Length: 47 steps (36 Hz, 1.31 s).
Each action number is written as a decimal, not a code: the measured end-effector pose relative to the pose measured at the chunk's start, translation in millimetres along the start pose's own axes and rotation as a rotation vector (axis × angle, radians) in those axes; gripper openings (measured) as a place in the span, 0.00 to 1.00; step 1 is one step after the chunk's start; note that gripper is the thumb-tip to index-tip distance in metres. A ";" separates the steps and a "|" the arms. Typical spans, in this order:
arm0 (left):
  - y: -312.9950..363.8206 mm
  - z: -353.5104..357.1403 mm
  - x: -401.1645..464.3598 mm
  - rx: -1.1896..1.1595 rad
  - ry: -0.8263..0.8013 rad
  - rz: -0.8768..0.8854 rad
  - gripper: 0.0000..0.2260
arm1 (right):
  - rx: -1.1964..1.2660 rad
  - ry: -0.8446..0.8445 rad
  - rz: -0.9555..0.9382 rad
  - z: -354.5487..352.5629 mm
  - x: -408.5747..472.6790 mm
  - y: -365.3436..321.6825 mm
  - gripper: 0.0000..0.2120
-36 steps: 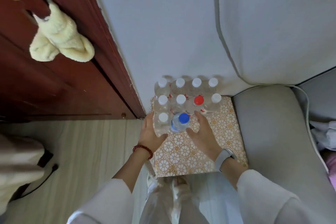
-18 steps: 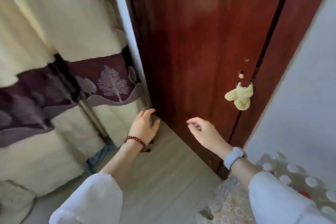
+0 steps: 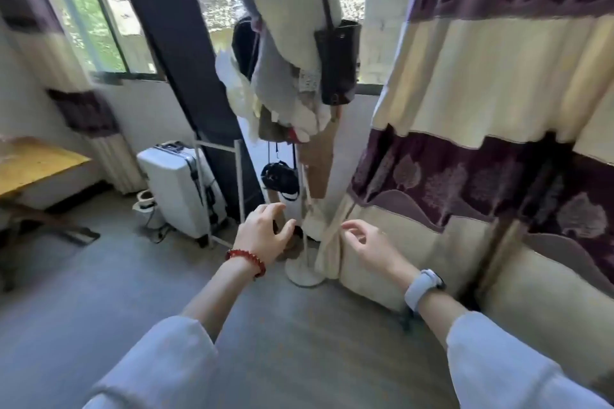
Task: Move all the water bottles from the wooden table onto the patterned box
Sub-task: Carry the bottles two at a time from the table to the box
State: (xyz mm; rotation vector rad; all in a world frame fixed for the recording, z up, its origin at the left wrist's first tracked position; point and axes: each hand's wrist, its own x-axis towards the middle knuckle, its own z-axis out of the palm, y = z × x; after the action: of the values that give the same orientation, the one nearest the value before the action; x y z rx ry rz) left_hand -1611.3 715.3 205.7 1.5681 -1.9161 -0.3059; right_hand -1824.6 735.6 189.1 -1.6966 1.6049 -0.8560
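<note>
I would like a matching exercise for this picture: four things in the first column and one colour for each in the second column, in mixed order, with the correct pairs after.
Things:
1. suitcase
2. bead bracelet on the left hand
3. table top
4. handbag hanging on the coat stand

Colours:
A. red
B. black
C. white
D. yellow-brown

Pairs: 1-C, 2-A, 3-D, 4-B
</note>
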 end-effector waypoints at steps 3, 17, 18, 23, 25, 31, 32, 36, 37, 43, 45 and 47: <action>-80.4 -54.6 29.5 0.031 0.087 -0.098 0.18 | -0.011 -0.100 -0.095 75.9 65.3 -59.5 0.12; -404.0 -187.1 121.2 0.095 0.327 -0.486 0.16 | -0.110 -0.465 -0.342 372.9 312.3 -224.8 0.13; -428.8 -196.5 137.0 0.100 0.340 -0.502 0.16 | -0.107 -0.480 -0.353 392.6 335.6 -237.6 0.13; -540.3 -255.5 235.0 0.111 0.404 -0.579 0.15 | -0.074 -0.511 -0.417 481.0 457.4 -314.0 0.13; -578.1 -280.5 272.3 0.110 0.420 -0.603 0.15 | -0.063 -0.514 -0.438 513.1 501.8 -345.4 0.13; -681.8 -340.4 335.3 0.123 0.498 -0.666 0.13 | -0.084 -0.613 -0.483 621.9 607.5 -426.4 0.13; -702.1 -350.5 341.8 0.130 0.511 -0.681 0.13 | -0.081 -0.620 -0.492 642.1 622.7 -437.9 0.12; -797.9 -390.9 367.1 0.157 0.553 -0.750 0.13 | -0.058 -0.659 -0.521 730.4 680.3 -478.2 0.11; -822.9 -399.9 373.9 0.164 0.562 -0.759 0.13 | -0.052 -0.671 -0.529 752.8 693.9 -487.8 0.11; -975.7 -472.0 427.2 0.190 0.568 -0.783 0.13 | -0.053 -0.711 -0.549 890.1 786.2 -574.6 0.13; -1023.1 -506.6 450.4 0.211 0.583 -0.781 0.14 | -0.075 -0.739 -0.558 931.0 818.9 -611.1 0.14; -1065.0 -540.2 474.7 0.224 0.599 -0.779 0.14 | -0.062 -0.737 -0.554 966.3 849.4 -643.8 0.14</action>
State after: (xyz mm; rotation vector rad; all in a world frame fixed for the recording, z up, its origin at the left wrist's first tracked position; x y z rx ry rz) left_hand -482.2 101.6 192.5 2.1994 -0.8592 0.0736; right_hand -630.3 -66.3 175.3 -2.1951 0.6826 -0.3283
